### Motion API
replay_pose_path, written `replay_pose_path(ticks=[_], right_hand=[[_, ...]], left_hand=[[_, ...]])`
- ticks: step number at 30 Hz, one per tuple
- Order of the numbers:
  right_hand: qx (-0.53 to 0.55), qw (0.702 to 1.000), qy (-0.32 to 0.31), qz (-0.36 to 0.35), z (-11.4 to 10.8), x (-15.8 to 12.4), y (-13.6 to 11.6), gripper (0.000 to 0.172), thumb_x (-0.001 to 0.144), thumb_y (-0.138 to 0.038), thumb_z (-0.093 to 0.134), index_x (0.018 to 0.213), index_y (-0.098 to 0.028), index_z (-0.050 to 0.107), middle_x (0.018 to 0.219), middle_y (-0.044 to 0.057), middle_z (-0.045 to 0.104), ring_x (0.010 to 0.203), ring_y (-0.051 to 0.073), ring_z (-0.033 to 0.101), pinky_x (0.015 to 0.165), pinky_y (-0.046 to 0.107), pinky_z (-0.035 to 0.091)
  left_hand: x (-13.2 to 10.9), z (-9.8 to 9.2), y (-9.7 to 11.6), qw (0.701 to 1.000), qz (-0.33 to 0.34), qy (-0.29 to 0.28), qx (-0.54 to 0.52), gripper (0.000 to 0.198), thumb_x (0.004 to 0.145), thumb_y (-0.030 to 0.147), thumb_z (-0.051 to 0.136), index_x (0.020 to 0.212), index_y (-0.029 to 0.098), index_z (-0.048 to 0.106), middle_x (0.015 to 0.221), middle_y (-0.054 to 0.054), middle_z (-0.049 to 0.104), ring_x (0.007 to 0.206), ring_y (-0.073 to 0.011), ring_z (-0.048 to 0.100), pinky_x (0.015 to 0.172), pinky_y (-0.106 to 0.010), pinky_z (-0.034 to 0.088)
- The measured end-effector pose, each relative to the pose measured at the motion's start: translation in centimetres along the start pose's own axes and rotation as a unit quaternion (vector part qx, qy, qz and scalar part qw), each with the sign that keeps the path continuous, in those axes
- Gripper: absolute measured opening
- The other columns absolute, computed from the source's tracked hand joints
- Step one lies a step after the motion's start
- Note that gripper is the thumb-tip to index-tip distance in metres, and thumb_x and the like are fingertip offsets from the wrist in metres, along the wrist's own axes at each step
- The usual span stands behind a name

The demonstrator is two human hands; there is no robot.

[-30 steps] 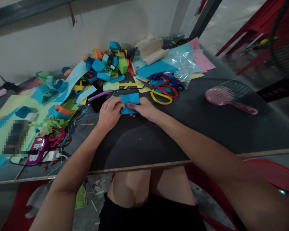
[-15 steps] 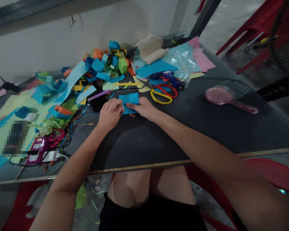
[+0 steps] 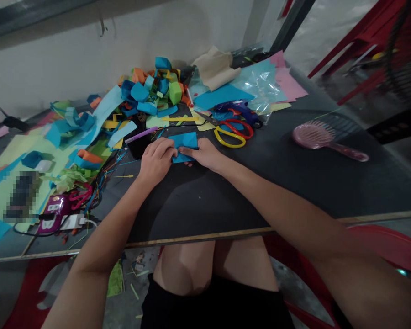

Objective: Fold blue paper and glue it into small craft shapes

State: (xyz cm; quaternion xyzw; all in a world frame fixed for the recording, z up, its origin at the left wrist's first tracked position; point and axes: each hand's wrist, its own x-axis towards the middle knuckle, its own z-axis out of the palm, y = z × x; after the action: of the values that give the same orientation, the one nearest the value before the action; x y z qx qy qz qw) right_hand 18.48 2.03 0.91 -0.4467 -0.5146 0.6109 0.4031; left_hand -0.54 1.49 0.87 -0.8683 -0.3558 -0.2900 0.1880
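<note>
A small piece of blue paper (image 3: 185, 140) is held between my two hands, just above the dark table (image 3: 198, 201). My left hand (image 3: 158, 156) is closed on its left edge with the fingers curled. From the right, my right hand (image 3: 205, 153) pinches it, the thumb lying across its face and the other fingers mostly hidden behind. Scissors (image 3: 231, 132) with red and yellow handles lie just right of my right hand. A purple pen (image 3: 141, 135) rests on a black box (image 3: 137, 148) beyond my left hand.
Folded paper pieces (image 3: 140, 92) are heaped against the wall. A blue glue gun (image 3: 239, 109) and plastic-wrapped paper sheets (image 3: 260, 84) lie behind the scissors. A pink hairbrush (image 3: 315, 135) is on the right. At left are paper sheets, a purple device (image 3: 56, 210) and cables.
</note>
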Motion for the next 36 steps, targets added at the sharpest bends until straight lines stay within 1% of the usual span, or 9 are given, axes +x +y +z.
replay_pose_path(ticks=[5, 10, 13, 17, 23, 28, 30, 33, 36], right_hand=[[0.004, 1.000, 0.009, 0.001, 0.15, 0.04, -0.13, 0.035, 0.067, -0.046, 0.083, 0.067, -0.014, 0.068, 0.053, 0.002, 0.064, 0.046, 0.012, 0.060, 0.042, 0.022, 0.051], [0.022, 1.000, 0.009, 0.008, 0.16, 0.04, -0.20, 0.035, 0.066, -0.045, 0.085, 0.067, -0.015, 0.067, 0.055, 0.002, 0.065, 0.046, 0.012, 0.060, 0.041, 0.021, 0.051], [0.021, 1.000, 0.009, 0.008, 0.17, 0.04, -0.16, 0.035, 0.067, -0.045, 0.084, 0.067, -0.014, 0.067, 0.053, 0.002, 0.064, 0.046, 0.012, 0.060, 0.041, 0.021, 0.050], [0.014, 1.000, 0.008, 0.018, 0.30, -0.01, -0.23, 0.033, 0.068, -0.042, 0.084, 0.067, -0.014, 0.067, 0.053, 0.002, 0.065, 0.045, 0.011, 0.060, 0.041, 0.021, 0.050], [0.014, 1.000, 0.002, 0.017, 0.32, -0.10, -0.39, 0.032, 0.069, -0.041, 0.084, 0.068, -0.014, 0.067, 0.056, 0.002, 0.066, 0.048, 0.012, 0.061, 0.042, 0.021, 0.050], [0.014, 1.000, -0.002, 0.004, 0.18, -0.19, -0.34, 0.032, 0.072, -0.044, 0.081, 0.073, -0.014, 0.068, 0.060, 0.003, 0.067, 0.050, 0.013, 0.062, 0.046, 0.023, 0.053], [0.012, 1.000, -0.006, -0.001, 0.16, -0.20, -0.31, 0.033, 0.071, -0.046, 0.081, 0.071, -0.015, 0.068, 0.059, 0.003, 0.067, 0.050, 0.012, 0.062, 0.046, 0.023, 0.053], [0.014, 1.000, -0.004, 0.007, 0.17, -0.16, -0.29, 0.037, 0.065, -0.049, 0.084, 0.067, -0.016, 0.067, 0.057, 0.003, 0.067, 0.049, 0.012, 0.062, 0.044, 0.022, 0.052], [0.024, 1.000, 0.000, 0.014, 0.18, -0.16, -0.37, 0.040, 0.063, -0.050, 0.085, 0.066, -0.015, 0.066, 0.057, 0.003, 0.067, 0.049, 0.012, 0.062, 0.043, 0.022, 0.052]], left_hand=[[0.08, -0.47, 0.15, 0.999, -0.013, -0.021, -0.029, 0.024, 0.094, 0.015, 0.042, 0.088, 0.021, 0.064, 0.112, -0.006, 0.066, 0.116, -0.0195, 0.058, 0.101, -0.035, 0.046], [0.10, -0.81, 0.34, 0.998, -0.029, -0.044, -0.027, 0.023, 0.093, 0.014, 0.042, 0.093, 0.021, 0.064, 0.118, -0.007, 0.065, 0.121, -0.0202, 0.056, 0.105, -0.036, 0.044], [0.06, -0.71, 0.27, 0.999, -0.021, -0.034, -0.019, 0.022, 0.094, 0.014, 0.043, 0.093, 0.021, 0.064, 0.117, -0.007, 0.065, 0.121, -0.0207, 0.057, 0.104, -0.036, 0.044], [0.00, -0.47, -0.01, 1.000, -0.004, -0.025, -0.012, 0.022, 0.094, 0.015, 0.044, 0.090, 0.021, 0.064, 0.109, -0.007, 0.066, 0.117, -0.0203, 0.058, 0.099, -0.035, 0.046], [-0.04, -0.21, -0.05, 0.999, -0.011, -0.050, -0.013, 0.021, 0.093, 0.014, 0.044, 0.083, 0.021, 0.061, 0.107, -0.006, 0.065, 0.115, -0.0196, 0.058, 0.098, -0.034, 0.048], [0.21, -0.36, 0.19, 0.999, -0.035, -0.032, -0.009, 0.020, 0.091, 0.012, 0.046, 0.094, 0.021, 0.063, 0.115, -0.009, 0.063, 0.120, -0.0219, 0.055, 0.105, -0.038, 0.045], [0.29, -0.45, 0.19, 0.998, -0.037, -0.040, -0.020, 0.020, 0.090, 0.013, 0.046, 0.090, 0.022, 0.064, 0.114, -0.008, 0.063, 0.120, -0.0226, 0.055, 0.105, -0.039, 0.045], [0.28, -0.51, 0.18, 0.995, -0.047, -0.064, -0.053, 0.024, 0.092, 0.015, 0.045, 0.078, 0.022, 0.063, 0.107, -0.007, 0.064, 0.115, -0.0223, 0.057, 0.101, -0.040, 0.046], [0.25, -0.62, 0.23, 0.993, -0.068, -0.068, -0.063, 0.023, 0.091, 0.016, 0.046, 0.078, 0.023, 0.064, 0.106, -0.007, 0.063, 0.113, -0.0229, 0.056, 0.101, -0.042, 0.046]])
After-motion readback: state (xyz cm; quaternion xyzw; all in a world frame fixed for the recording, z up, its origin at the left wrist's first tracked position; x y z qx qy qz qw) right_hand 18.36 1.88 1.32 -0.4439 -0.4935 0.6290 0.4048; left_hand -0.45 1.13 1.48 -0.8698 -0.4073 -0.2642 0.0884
